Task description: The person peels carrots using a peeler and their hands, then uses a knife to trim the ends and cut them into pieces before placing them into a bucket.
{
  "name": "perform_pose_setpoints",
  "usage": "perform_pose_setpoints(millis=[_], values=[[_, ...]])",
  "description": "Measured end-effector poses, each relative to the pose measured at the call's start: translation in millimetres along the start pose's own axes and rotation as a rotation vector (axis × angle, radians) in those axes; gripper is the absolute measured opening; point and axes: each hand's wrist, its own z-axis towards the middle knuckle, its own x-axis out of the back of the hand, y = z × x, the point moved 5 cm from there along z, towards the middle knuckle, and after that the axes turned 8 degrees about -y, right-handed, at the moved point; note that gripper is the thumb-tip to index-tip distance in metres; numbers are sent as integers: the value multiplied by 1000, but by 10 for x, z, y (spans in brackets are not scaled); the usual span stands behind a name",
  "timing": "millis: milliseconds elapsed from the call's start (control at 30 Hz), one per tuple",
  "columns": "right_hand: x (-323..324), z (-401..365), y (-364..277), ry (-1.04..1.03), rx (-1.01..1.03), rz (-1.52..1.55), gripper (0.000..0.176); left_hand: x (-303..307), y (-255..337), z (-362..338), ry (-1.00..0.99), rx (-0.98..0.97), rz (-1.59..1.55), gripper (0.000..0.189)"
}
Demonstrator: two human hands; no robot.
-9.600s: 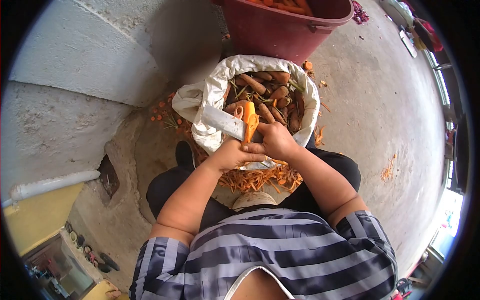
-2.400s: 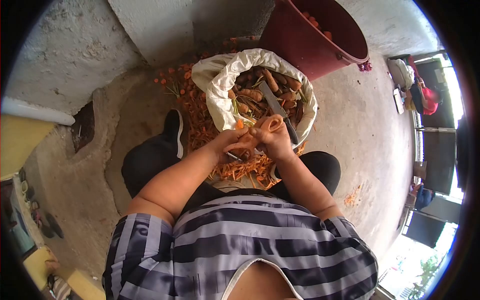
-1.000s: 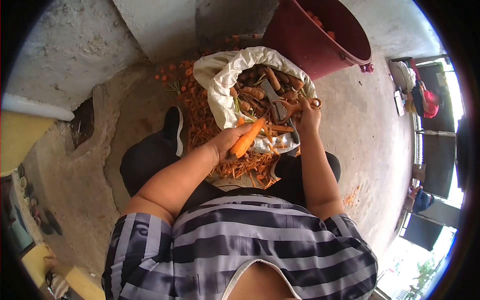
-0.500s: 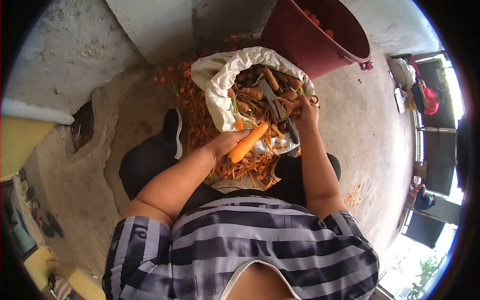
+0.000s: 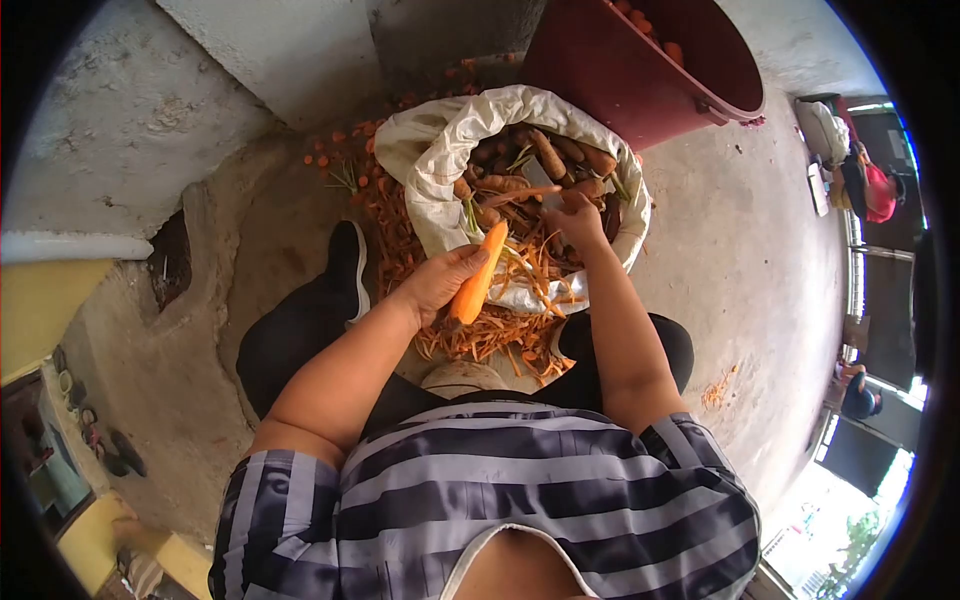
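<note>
My left hand (image 5: 442,282) is closed around a peeled, bright orange carrot (image 5: 480,273), held tilted over the near rim of a white woven sack (image 5: 432,200). Inside the sack are several unpeeled carrots (image 5: 548,155) with bits of green stalk and many peel strips. My right hand (image 5: 578,222) reaches into the sack, its fingers bent and pressed together. Beside its fingertips show a pale flat piece (image 5: 541,180), like a blade, and a thin orange-brown stick (image 5: 522,195). What the right fingers grip is partly hidden.
A large dark red tub (image 5: 630,85) with orange carrot pieces inside stands behind the sack. Carrot peels (image 5: 480,335) lie heaped around the sack on the concrete floor. My shoe (image 5: 347,265) is at the left. Two other people (image 5: 880,195) are at the far right.
My right hand has moved left and down into the sack, away from its right rim. The carrot in my left hand has shifted slightly left and stands more upright.
</note>
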Motion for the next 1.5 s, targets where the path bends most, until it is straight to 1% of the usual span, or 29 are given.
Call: perform_pose_setpoints(millis=[33, 67, 100, 133, 200, 233, 267, 367, 400, 500, 533, 567, 633, 667, 767, 800, 833, 867, 900, 933, 1033, 1067, 1167, 1200, 1300, 1400, 1500], values=[[61, 83, 129, 143, 21, -420, 47, -21, 26, 6, -16, 6, -11, 35], [72, 121, 337, 234, -112, -625, 61, -56, 86, -1, -31, 8, -19, 35], [15, 56, 481, 243, -148, -723, 63, -70, 126, -7, -44, 8, -27, 35], [-26, -47, 552, 251, -185, -821, 65, -53, 117, -9, -51, 53, -68, 37], [-67, -89, 621, 65, -228, -795, 66, -26, 129, -7, -19, 50, -26, 39], [-82, -106, 543, -26, -249, -780, 66, -14, 133, -9, -4, 48, -4, 40], [-89, -122, 460, -115, -312, -757, 54, -18, 147, -17, -17, 29, 45, 41], [-151, -89, 325, -15, -251, -769, 40, -26, 217, -69, -3, 40, 82, 42], [-149, -92, 275, 36, -182, -716, 30, -8, 223, -66, 2, 14, 66, 42], [1, -116, 235, 32, -187, -586, 27, 45, 190, -43, 7, -52, 51, 41], [38, -97, 254, 62, -96, -451, 25, 42, 187, -48, 6, -63, 65, 42], [81, -84, 362, 46, -144, -147, 23, 36, 196, -61, 6, -74, 78, 42], [138, -399, -10, 3, -234, 468, 21, 2, 240, -101, 8, -113, 243, 41], [160, -592, -290, 4, -225, 580, 19, -20, 254, -117, 8, -131, 325, 41], [78, -892, -545, -264, -104, 741, 23, -195, 394, -218, -18, -220, 508, 39], [38, -1030, -637, -356, -77, 759, 22, -230, 403, -222, -43, -242, 514, 38], [4, -1177, -749, -401, -117, 713, 24, -255, 415, -225, -64, -264, 520, 38], [-46, -1270, -825, -424, -125, 711, 30, -277, 421, -228, -84, -286, 527, 37], [-94, -1342, -878, -447, -132, 710, 37, -296, 424, -230, -86, -301, 539, 38], [-116, -1386, -961, -485, -26, 581, 54, -314, 438, -227, -88, -316, 554, 38], [-213, -1257, -925, -426, 180, 437, 71, -332, 434, -188, -79, -335, 622, 39], [-267, -1111, -723, -326, 221, 474, 82, -324, 435, -176, -69, -340, 648, 40], [-177, -1174, -1053, -325, 217, 206, 83, -318, 438, -147, -51, -319, 711, 36], [-152, -1214, -1145, -358, 139, 136, 77, -300, 428, -125, -51, -324, 710, 36], [-207, -1153, -1113, -399, 169, 104, 71, -249, 382, -53, -41, -339, 711, 35], [-223, -1146, -1158, -325, 181, 52, 68, -226, 392, -24, 4, -355, 761, 36], [-272, -1104, -1072, -276, 160, -52, 70, -204, 406, -16, 81, -378, 853, 37]])
